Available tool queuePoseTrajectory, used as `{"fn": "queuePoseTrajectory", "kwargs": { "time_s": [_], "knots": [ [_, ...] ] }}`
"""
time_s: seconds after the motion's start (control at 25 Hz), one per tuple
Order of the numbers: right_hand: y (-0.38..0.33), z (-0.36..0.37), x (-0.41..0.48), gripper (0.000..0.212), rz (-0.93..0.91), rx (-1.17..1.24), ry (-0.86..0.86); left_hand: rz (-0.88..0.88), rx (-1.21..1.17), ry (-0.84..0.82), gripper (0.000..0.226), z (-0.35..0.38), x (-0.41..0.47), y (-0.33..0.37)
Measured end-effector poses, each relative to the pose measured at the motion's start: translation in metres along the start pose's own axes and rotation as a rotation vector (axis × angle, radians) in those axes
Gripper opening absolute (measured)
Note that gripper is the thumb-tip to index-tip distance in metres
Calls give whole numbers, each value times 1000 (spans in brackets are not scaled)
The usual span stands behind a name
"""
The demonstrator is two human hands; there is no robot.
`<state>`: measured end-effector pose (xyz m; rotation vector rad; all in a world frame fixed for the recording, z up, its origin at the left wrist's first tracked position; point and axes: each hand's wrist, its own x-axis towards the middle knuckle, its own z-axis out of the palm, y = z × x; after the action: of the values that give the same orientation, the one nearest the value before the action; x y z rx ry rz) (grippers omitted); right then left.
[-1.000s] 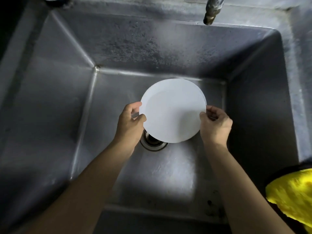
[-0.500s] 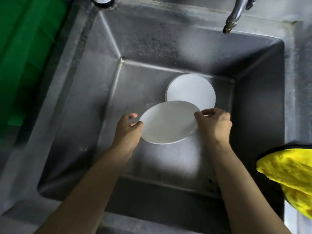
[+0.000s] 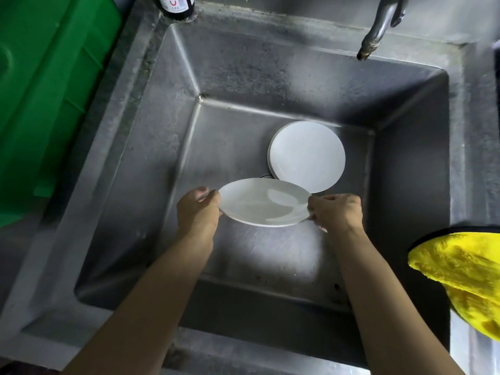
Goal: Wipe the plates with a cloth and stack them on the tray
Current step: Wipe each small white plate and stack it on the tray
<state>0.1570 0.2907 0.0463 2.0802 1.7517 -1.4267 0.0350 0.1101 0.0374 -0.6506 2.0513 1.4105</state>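
Note:
I hold a white plate [image 3: 263, 203] level over the steel sink [image 3: 151, 147], above its floor. My left hand [image 3: 198, 211] grips the plate's left rim and my right hand [image 3: 335, 213] grips its right rim. Behind it, more white plates [image 3: 307, 155] lie stacked on the sink floor, partly over the drain. A yellow cloth [image 3: 465, 269] lies on the counter at the right edge of the sink. A green tray [image 3: 46, 85] stands to the left of the sink.
A tap spout [image 3: 376, 36] hangs over the sink's back right. A dark bottle [image 3: 177, 6] stands at the back left corner of the sink rim.
The plate has been lifted off the stack and brought toward me, tilting to nearly level. The stack beneath it has come into view. The view has swung, showing the green tray.

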Motion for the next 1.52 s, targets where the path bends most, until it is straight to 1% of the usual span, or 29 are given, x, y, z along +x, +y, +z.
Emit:
{"fn": "queuePoseTrajectory", "kwargs": {
  "time_s": [0.12, 0.2, 0.28, 0.36, 0.48, 0.64, 0.72, 0.8, 0.92, 1.0, 1.04, 1.08, 1.16, 1.24, 1.32, 1.4, 1.44, 1.52],
  "knots": [
    [11, 7, -2, 11, 50, 60, -33, -115, -72, 16, 17, 0, -5, -6],
    [19, 11, -4, 9, 68, 97, -51, -178, -130, -48, 24, 2, -11, -6],
    [29, 16, -7, 8, 87, 146, -68, -193, -204, -103, 29, 5, -18, -2],
    [35, 18, -10, 11, 114, 201, -100, -196, -272, -83, 32, 7, -22, 2],
    [38, 20, -19, 16, 151, 251, -190, -153, -301, -49, 25, 8, -28, 8],
    [49, 28, -36, 14, 160, 220, -279, -76, -230, -42, 23, 8, -32, 8],
    [57, 31, -41, 11, 149, 203, -311, 29, -145, -15, 23, 9, -33, 6],
    [65, 32, -43, 9, 115, 153, -318, 181, -30, 0, 30, 10, -34, 6],
    [71, 30, -40, 15, 6, 10, -236, 410, 130, -66, 34, 9, -37, 13],
    [69, 20, -41, 13, -72, -5, -202, 596, 258, -158, 33, 8, -41, 16],
    [67, 14, -41, 11, -117, -2, -201, 645, 297, -192, 32, 8, -44, 18],
    [64, 7, -42, 9, -169, -3, -199, 659, 313, -211, 31, 9, -46, 18],
    [59, -8, -48, 12, -268, 1, -178, 635, 289, -218, 29, 12, -51, 20],
    [56, -23, -51, 15, -381, -16, -91, 576, 227, -229, 26, 16, -59, 23],
    [59, -38, -50, 17, -569, -61, 68, 541, 202, -253, 24, 20, -70, 26],
    [67, -56, -48, 22, -755, -168, 251, 539, 208, -280, 24, 24, -84, 31],
    [71, -67, -48, 27, -808, -244, 350, 533, 212, -289, 24, 25, -90, 34],
    [77, -89, -51, 37, -822, -356, 550, 518, 221, -309, 23, 27, -99, 41]
  ]
}}
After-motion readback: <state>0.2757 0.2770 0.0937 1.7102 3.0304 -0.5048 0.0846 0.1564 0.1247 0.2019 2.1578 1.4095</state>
